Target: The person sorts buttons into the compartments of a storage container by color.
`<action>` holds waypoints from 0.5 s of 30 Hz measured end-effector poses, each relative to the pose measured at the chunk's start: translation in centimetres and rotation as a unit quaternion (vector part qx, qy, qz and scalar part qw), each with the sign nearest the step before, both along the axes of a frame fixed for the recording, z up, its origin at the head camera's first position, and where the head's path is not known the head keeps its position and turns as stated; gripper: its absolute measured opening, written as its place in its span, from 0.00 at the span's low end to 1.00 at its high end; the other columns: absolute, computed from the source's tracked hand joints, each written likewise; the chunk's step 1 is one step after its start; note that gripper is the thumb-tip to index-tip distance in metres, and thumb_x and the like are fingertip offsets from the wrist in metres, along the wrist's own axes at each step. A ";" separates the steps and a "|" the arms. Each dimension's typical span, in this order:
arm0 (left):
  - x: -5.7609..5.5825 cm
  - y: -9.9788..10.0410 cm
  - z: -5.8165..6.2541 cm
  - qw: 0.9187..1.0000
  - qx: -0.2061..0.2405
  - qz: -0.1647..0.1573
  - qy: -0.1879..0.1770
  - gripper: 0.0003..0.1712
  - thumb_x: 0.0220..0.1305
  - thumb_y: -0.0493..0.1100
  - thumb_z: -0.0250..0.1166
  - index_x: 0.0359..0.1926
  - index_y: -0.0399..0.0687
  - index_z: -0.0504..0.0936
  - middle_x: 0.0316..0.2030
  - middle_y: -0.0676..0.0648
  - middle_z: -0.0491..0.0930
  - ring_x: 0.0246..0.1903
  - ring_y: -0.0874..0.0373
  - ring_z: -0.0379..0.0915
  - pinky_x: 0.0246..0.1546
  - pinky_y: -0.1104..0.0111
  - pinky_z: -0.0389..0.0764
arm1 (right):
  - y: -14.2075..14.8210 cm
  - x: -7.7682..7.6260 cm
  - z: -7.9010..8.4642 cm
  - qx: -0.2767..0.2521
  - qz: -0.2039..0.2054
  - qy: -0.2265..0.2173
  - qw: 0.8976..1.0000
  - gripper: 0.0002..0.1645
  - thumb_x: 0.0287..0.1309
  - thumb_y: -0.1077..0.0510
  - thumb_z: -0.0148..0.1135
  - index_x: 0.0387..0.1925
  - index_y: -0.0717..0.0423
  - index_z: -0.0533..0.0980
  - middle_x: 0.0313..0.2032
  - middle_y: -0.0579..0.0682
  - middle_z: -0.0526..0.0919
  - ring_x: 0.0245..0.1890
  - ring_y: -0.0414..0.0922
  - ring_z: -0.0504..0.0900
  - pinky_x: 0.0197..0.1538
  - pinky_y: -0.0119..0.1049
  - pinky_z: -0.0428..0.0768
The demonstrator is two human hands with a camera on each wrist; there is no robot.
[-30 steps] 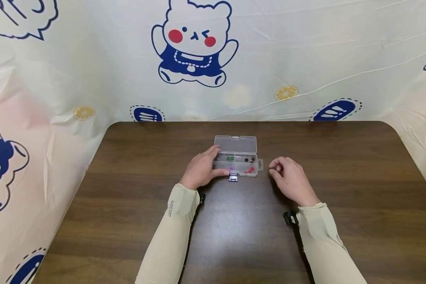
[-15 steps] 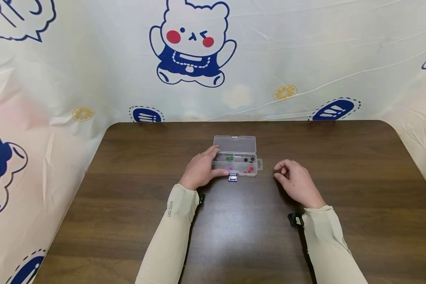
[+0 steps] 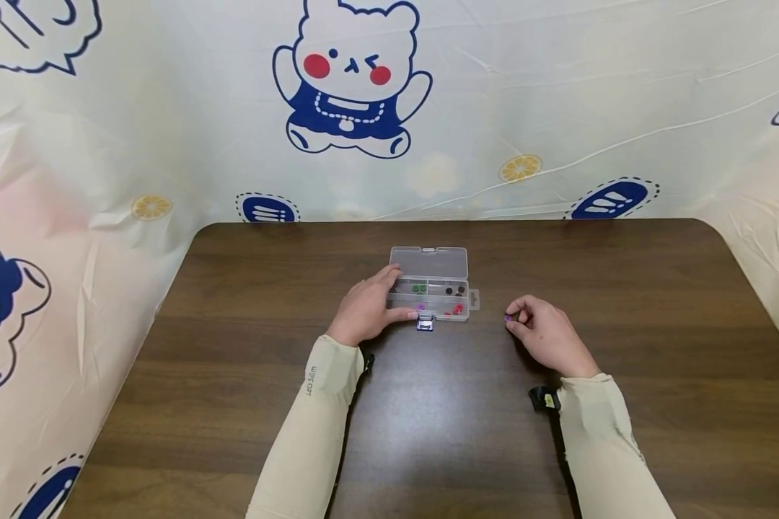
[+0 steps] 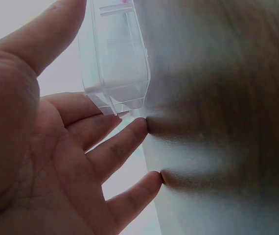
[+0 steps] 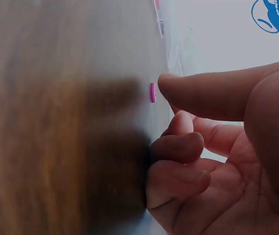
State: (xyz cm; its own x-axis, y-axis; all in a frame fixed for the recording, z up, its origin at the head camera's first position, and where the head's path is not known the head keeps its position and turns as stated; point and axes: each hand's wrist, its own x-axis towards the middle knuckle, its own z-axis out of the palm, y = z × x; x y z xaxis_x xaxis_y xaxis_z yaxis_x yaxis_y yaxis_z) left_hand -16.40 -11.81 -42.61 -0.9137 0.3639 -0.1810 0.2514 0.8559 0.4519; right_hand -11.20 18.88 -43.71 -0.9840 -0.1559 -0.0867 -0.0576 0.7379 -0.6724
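A clear plastic compartment case (image 3: 429,310) lies on the table with its lid (image 3: 429,263) folded back. Small green, black, red and purple pieces sit in its compartments. My left hand (image 3: 366,310) holds the case's left end, thumb along the front and fingers behind; in the left wrist view two fingertips rest on the tabletop. To the right of the case is my right hand (image 3: 545,330), fingers bent. A small purple disc (image 5: 152,92) sits flat at the table surface just under its thumb tip. The index fingertip is hidden there, so I cannot tell whether the disc is pinched.
A brown wood table (image 3: 234,432) carries the case near its far middle. A hang tab (image 3: 474,300) sticks out from the case's right side, and a latch (image 3: 425,322) hangs at the front. A printed cloth (image 3: 467,86) rises behind the table.
My right hand has moved a little to the right, away from the case, and the purple disc now shows at its fingertips. The left hand and the case keep their place.
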 end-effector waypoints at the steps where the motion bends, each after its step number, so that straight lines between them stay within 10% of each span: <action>1: 0.0 0.0 0.0 1.000 0.001 -0.001 0.000 0.51 0.62 0.62 0.70 0.76 0.39 0.61 0.76 0.43 0.56 0.73 0.46 0.57 0.73 0.50 0.58 | 0.0 0.0 0.0 0.001 -0.002 0.000 1.000 0.05 0.65 0.63 0.64 0.41 0.59 0.79 0.32 0.50 0.76 0.32 0.46 0.72 0.38 0.40 0.69; 15: 0.0 -0.1 -0.1 1.000 0.002 0.002 -0.001 0.52 0.61 0.62 0.70 0.76 0.40 0.61 0.76 0.44 0.57 0.73 0.46 0.57 0.73 0.50 0.57 | -0.3 -0.2 -0.2 0.008 -0.027 -0.008 1.000 0.05 0.65 0.61 0.64 0.39 0.59 0.79 0.30 0.50 0.75 0.29 0.45 0.72 0.37 0.39 0.69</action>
State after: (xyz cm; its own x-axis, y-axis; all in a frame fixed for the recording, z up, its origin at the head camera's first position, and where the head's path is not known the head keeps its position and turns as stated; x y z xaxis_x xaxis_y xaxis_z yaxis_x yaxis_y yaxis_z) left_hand -16.44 -11.86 -42.74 -0.9145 0.3612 -0.1822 0.2469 0.8551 0.4559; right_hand -11.40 18.57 -43.89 -0.9894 -0.1020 -0.1036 -0.0080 0.7501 -0.6613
